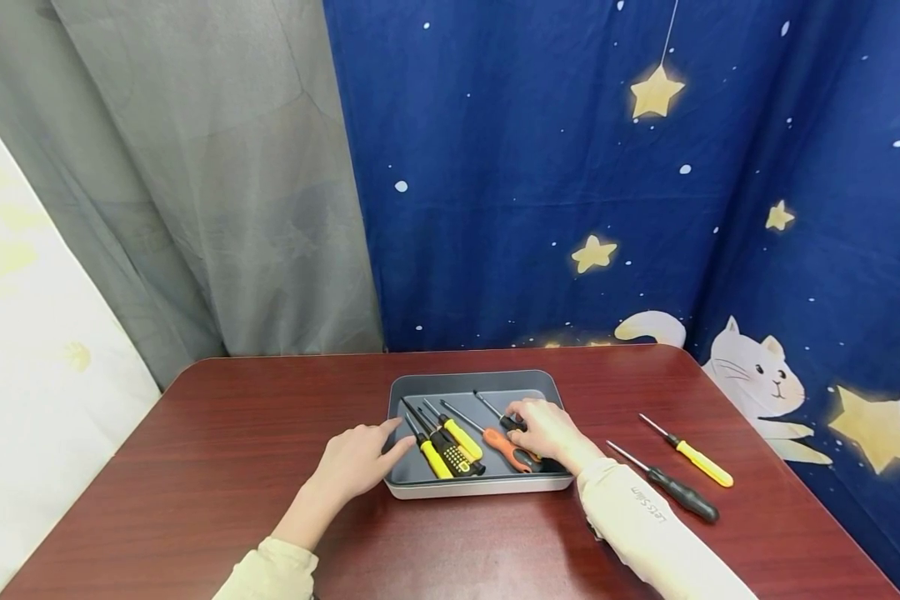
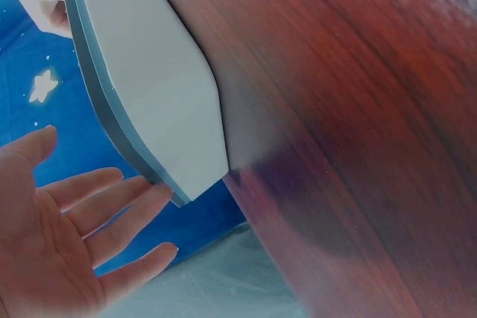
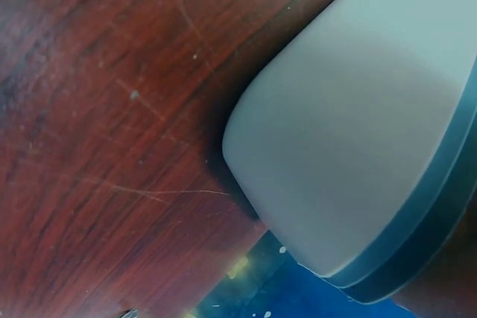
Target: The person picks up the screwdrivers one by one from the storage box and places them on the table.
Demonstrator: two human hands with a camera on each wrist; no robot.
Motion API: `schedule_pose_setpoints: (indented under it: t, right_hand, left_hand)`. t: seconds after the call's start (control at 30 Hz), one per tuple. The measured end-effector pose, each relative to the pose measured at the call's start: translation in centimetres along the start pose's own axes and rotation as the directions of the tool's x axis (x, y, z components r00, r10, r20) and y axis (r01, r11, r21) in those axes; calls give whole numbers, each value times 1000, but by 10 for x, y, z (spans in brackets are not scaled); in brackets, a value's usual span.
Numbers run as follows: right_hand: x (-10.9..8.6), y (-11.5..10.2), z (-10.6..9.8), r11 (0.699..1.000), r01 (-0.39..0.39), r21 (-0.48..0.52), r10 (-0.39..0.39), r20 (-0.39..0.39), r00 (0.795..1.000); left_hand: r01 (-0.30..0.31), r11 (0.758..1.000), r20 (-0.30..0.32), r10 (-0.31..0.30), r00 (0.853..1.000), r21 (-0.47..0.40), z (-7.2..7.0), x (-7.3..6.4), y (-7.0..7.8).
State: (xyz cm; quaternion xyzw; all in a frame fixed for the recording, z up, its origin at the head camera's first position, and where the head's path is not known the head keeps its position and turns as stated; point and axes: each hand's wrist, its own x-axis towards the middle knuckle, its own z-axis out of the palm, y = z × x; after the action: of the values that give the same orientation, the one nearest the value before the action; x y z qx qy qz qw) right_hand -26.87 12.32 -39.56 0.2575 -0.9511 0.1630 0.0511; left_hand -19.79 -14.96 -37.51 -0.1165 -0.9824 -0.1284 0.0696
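Note:
A grey-lined tray with a pale outer wall holds several screwdrivers. My left hand is at its left end, fingers loosely extended; in the left wrist view, fingertips of that hand meet the rim. Over the tray's right side, my right hand pinches a dark-handled screwdriver between thumb and fingers; the hand covers part of the handle. Beside it lies an orange-and-black screwdriver. Yellow-handled screwdrivers and a black holder with yellow dots lie to the left. The right wrist view mostly shows the tray's outer wall.
On the brown table, right of the tray, lie a black-handled screwdriver and a yellow-handled screwdriver. Grey and blue star-patterned curtains hang behind the table.

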Motion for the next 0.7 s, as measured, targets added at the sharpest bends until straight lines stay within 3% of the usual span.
schedule_pose_setpoints:
  t: [0.27,0.7]
  right_hand:
    - [3,2,2,999,33,-3,-33,1,999]
    - [9,1,2,1000,18,11,-18,51,999]
  left_hand:
    - [2,1000,4,-2,1000,-3,0,0,0]
    - [11,1000,17,-10,1000,-6,0,0,0]
